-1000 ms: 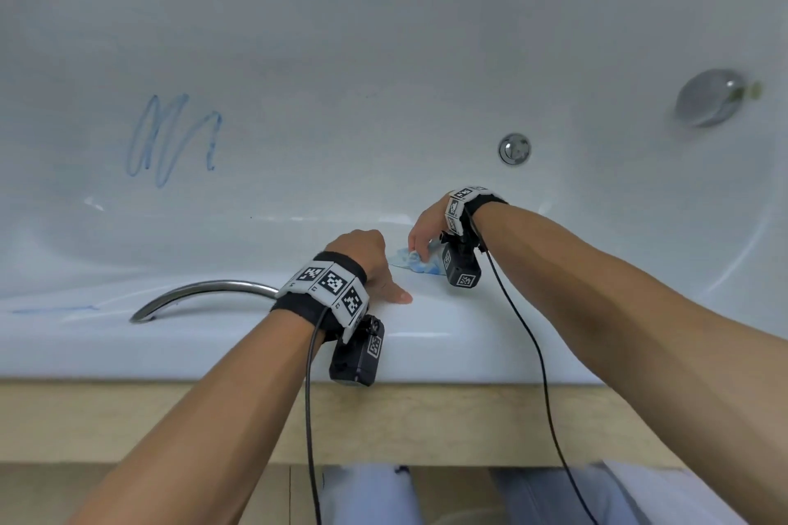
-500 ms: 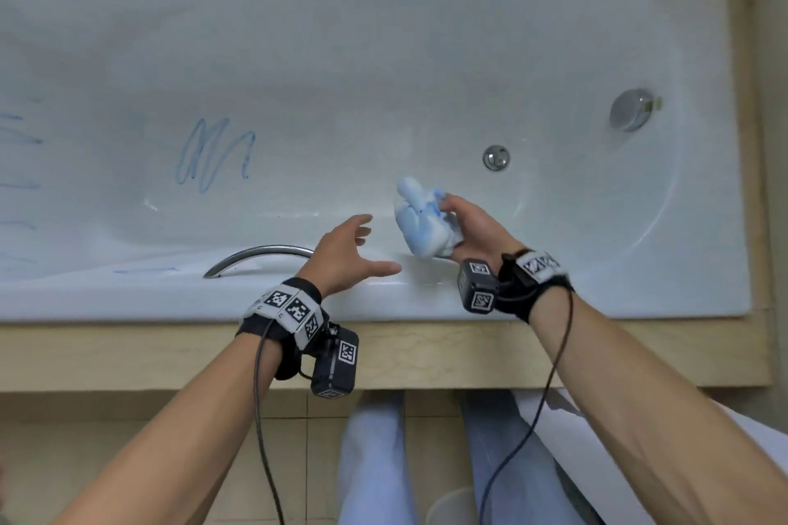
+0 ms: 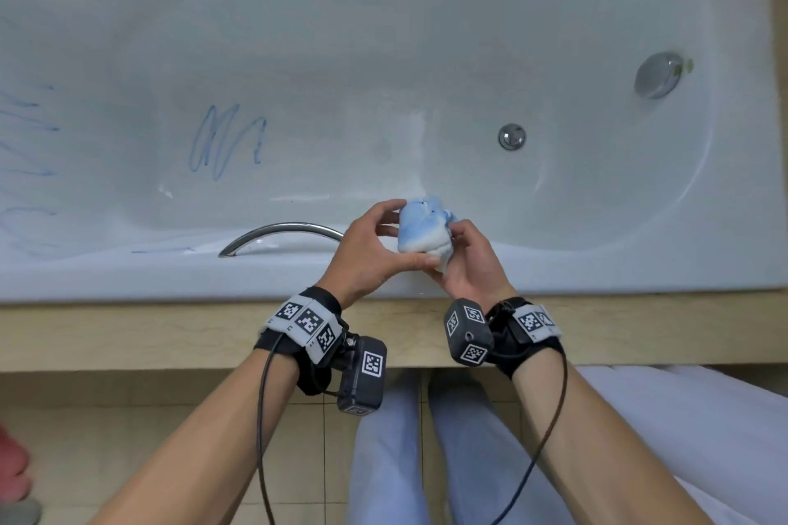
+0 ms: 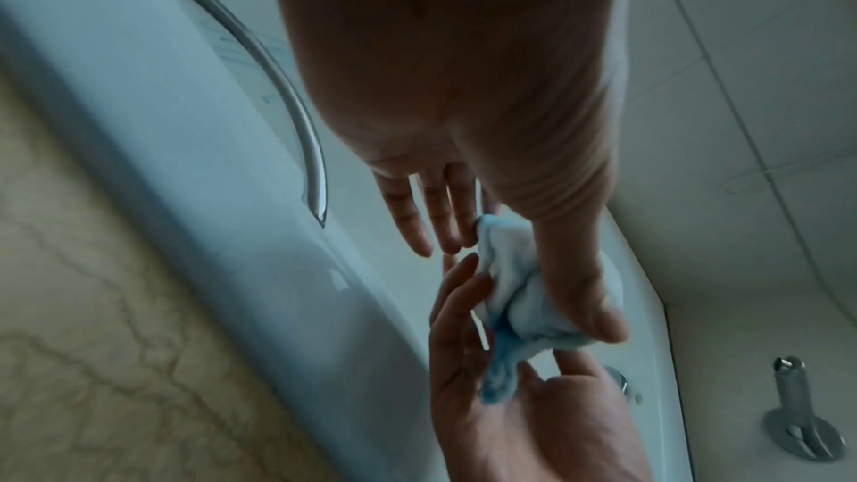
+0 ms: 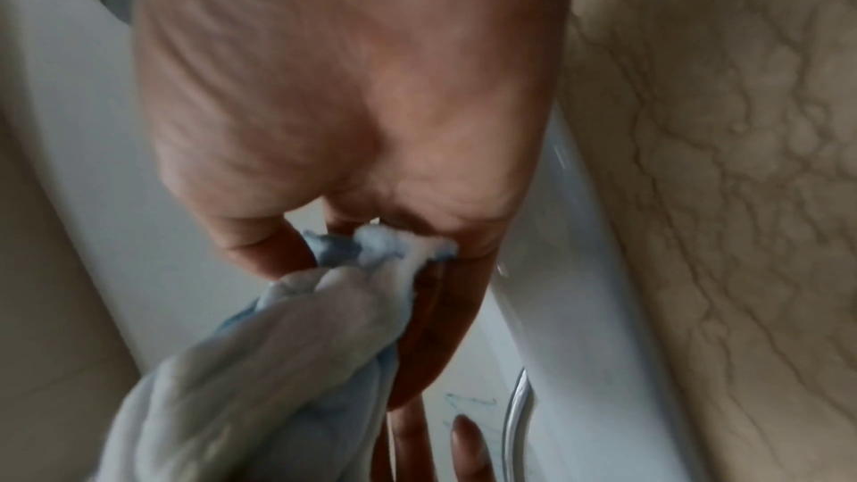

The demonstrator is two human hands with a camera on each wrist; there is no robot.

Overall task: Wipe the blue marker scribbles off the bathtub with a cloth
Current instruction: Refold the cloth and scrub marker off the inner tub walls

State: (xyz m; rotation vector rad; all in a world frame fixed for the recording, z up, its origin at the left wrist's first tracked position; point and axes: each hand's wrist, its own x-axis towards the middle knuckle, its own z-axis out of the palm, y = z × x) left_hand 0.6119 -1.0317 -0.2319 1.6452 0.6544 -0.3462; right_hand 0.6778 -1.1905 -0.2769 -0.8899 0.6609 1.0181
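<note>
A crumpled white cloth (image 3: 424, 232) stained blue is held above the bathtub's near rim (image 3: 170, 273) by both hands. My left hand (image 3: 392, 232) pinches its left side between thumb and fingers; in the left wrist view the thumb presses on the cloth (image 4: 524, 303). My right hand (image 3: 453, 247) grips the cloth from below and the right, and the right wrist view shows the cloth (image 5: 278, 361) bunched in its fingers. A blue scribble (image 3: 226, 143) marks the tub floor to the left. More blue lines (image 3: 25, 128) cross the far left wall, and a short one (image 3: 160, 249) lies on the rim.
A curved chrome grab handle (image 3: 281, 234) sits on the near rim just left of my hands. The drain (image 3: 511, 136) and a chrome overflow knob (image 3: 659, 75) are at the right. A beige ledge (image 3: 128, 332) fronts the tub, with tiled floor below.
My right hand lifted the cloth off the rim and turned palm up. My left hand left the rim and took hold of the cloth. The head view pulled back.
</note>
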